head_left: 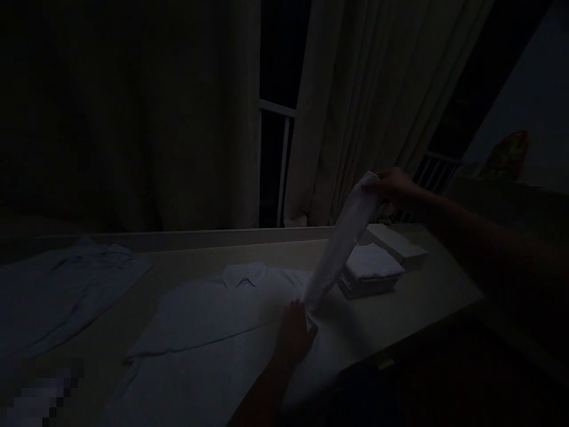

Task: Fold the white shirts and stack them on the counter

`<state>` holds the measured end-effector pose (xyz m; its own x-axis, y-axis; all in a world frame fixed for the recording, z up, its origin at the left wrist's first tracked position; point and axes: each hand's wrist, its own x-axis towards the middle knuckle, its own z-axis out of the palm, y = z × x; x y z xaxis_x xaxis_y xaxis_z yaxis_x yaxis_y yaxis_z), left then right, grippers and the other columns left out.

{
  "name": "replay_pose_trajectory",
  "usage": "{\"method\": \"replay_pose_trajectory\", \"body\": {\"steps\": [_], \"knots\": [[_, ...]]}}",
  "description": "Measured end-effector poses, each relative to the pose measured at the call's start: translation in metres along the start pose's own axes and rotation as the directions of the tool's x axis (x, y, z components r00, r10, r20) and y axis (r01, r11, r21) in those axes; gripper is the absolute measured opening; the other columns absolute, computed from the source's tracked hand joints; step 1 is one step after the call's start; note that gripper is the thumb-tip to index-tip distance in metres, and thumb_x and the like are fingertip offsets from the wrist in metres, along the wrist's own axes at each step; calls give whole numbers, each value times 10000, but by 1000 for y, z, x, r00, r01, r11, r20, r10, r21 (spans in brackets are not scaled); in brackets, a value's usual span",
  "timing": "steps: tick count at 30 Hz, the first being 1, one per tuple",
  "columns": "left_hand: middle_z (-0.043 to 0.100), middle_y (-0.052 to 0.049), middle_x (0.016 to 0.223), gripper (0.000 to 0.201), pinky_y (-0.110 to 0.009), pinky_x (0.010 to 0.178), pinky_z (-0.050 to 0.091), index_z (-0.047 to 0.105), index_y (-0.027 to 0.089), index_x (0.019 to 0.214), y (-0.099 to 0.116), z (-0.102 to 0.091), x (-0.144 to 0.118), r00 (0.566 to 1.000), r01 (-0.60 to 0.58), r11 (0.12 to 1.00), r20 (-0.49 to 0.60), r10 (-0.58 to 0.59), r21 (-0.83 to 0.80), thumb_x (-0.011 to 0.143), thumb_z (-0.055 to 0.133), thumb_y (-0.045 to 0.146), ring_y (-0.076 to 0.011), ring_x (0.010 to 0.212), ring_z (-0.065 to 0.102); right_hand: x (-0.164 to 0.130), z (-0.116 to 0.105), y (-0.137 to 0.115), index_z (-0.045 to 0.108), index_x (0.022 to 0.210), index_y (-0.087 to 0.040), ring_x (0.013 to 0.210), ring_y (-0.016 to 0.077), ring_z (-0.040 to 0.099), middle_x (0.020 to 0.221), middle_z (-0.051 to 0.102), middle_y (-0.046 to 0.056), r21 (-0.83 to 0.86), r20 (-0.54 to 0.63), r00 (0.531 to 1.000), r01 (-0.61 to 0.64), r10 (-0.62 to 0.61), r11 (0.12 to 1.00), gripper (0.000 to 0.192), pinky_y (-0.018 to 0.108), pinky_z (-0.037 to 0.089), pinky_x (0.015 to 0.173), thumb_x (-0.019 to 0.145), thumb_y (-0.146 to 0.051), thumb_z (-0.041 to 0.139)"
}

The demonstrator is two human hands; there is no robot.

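a white shirt lies flat on a table in a very dark room, one sleeve lifted.

the right hand (393,185) pinches the cuff end of the sleeve (340,249) with closed fingers and holds it up, so the soft cloth hangs in a straight band. the left hand (294,337) lies flat with fingers spread on the white shirt (208,323), near the shoulder, which seems to pin the thin cloth to the table (400,314). just beside the sleeve, a folded stack (371,270) and a pale box (398,243). another garment (66,290) lies at the left, curtains (355,107) behind.
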<state>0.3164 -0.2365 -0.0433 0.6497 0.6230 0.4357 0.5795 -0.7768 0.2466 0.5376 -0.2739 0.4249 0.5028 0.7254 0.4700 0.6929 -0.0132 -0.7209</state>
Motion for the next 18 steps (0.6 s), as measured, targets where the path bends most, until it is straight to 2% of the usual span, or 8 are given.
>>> {"method": "replay_pose_trajectory", "body": {"steps": [3, 5, 8, 10, 12, 14, 16, 18], "knots": [[274, -192, 1533, 744, -539, 1157, 178, 356, 59, 1436, 3, -6, 3, 998, 41, 992, 46, -36, -117, 872, 395, 542, -335, 1436, 190, -3, 34, -28, 638, 904, 21, 659, 159, 659, 744, 649, 54, -86, 85, 996, -34, 41, 996, 219, 459, 563, 672, 805, -173, 663], [291, -200, 1523, 816, -526, 1160, 185, 387, 59, 1419, 5, -16, 9, 991, 120, 944, 96, -95, -309, 784, 521, 555, -357, 1426, 212, -4, 65, -50, 611, 871, 57, 744, 184, 667, 774, 634, 62, -112, 107, 994, -25, 37, 993, 227, 469, 555, 701, 786, -145, 669], [407, -186, 1470, 830, -497, 1127, 289, 454, 105, 1371, -7, -42, 19, 941, 321, 699, 130, -313, -639, 668, 638, 507, -356, 1374, 342, -10, 127, -81, 601, 808, 36, 887, 264, 660, 778, 604, 54, -149, 175, 985, 24, 2, 989, 166, 493, 544, 715, 763, -102, 683], [512, -160, 1394, 693, -498, 1071, 371, 485, 148, 1337, -31, -69, 21, 882, 392, 557, 126, -455, -732, 737, 566, 484, -323, 1298, 459, -23, 175, -101, 601, 780, -5, 931, 282, 654, 777, 591, 50, -168, 282, 959, 63, -14, 984, 138, 465, 548, 726, 787, -120, 675], [592, -141, 1297, 548, -516, 1008, 426, 516, 184, 1295, -69, -102, 17, 836, 420, 506, 105, -539, -753, 840, 431, 477, -295, 1206, 547, -45, 221, -116, 600, 787, -45, 870, 239, 668, 755, 589, 43, -103, 448, 894, 69, -16, 992, 198, 397, 563, 707, 843, -227, 655], [638, -135, 1205, 507, -526, 937, 473, 536, 200, 1254, -113, -140, 4, 787, 447, 444, 106, -608, -777, 901, 316, 488, -276, 1116, 605, -72, 260, -125, 604, 850, -79, 742, 179, 664, 742, 609, 41, 64, 635, 769, 41, -72, 997, 325, 324, 570, 644, 860, -401, 644], [651, -143, 1155, 553, -522, 864, 509, 535, 188, 1238, -155, -175, -16, 739, 478, 379, 130, -661, -792, 940, 180, 490, -254, 1040, 640, -100, 284, -123, 610, 923, -96, 653, 153, 648, 770, 645, 61, 186, 747, 649, 4, -144, 983, 449, 285, 557, 584, 856, -540, 599], [648, -140, 1142, 581, -526, 805, 519, 521, 185, 1244, -188, -203, -38, 690, 514, 311, 171, -703, -800, 962, 94, 461, -236, 1005, 647, -123, 293, -103, 615, 1006, -106, 639, 158, 653, 845, 680, 92, 212, 769, 615, 14, -176, 977, 490, 276, 540, 569, 869, -573, 558]]}}
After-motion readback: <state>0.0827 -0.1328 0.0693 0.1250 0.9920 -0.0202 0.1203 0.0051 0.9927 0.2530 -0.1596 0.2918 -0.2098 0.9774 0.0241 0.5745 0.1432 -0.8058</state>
